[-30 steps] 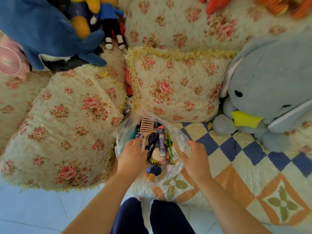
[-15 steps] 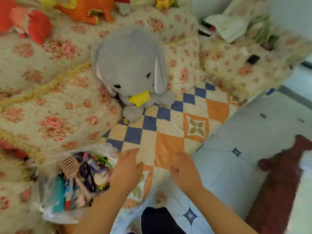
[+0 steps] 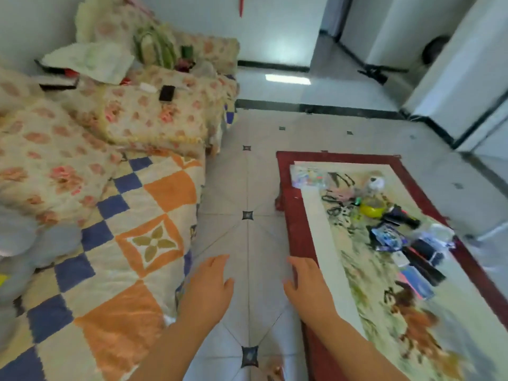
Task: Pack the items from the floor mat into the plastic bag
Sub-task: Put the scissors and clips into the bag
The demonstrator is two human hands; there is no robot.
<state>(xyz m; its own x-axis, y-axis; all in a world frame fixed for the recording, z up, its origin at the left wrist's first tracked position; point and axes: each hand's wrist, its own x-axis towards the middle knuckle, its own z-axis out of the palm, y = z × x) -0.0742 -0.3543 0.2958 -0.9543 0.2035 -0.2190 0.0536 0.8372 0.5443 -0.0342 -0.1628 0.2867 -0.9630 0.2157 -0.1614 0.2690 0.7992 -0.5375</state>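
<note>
Pale tiled floor [image 3: 247, 188] with small dark diamond insets runs up the middle of the room to a black skirting band [image 3: 316, 108] and white walls [image 3: 275, 28], where a passage opens toward the upper right. Both of the person's hands hang over this strip of bare tile. The left hand [image 3: 209, 284] has its fingers loose and apart, holding nothing. The right hand [image 3: 308, 287] is likewise spread and empty, its outer side over the red border of the floor mat [image 3: 299, 237].

The mat lies to the right, its near corner just beside the right hand. The items still to be packed are heaped on its far half [image 3: 384, 224], well apart from both hands: a yellow round object [image 3: 372, 209], a clear packet [image 3: 308, 176] at the far left corner, a blue card [image 3: 417, 280], and dark pieces too blurred to identify.

To the left, a patchwork quilt [image 3: 132, 243] in orange, blue and cream borders the tile. Behind it lie floral cushions [image 3: 154, 119], one carrying a small black object [image 3: 166, 93], with a white cloth [image 3: 90, 60] further back. A grey plush toy [image 3: 33, 243] sits at the quilt's left edge.
</note>
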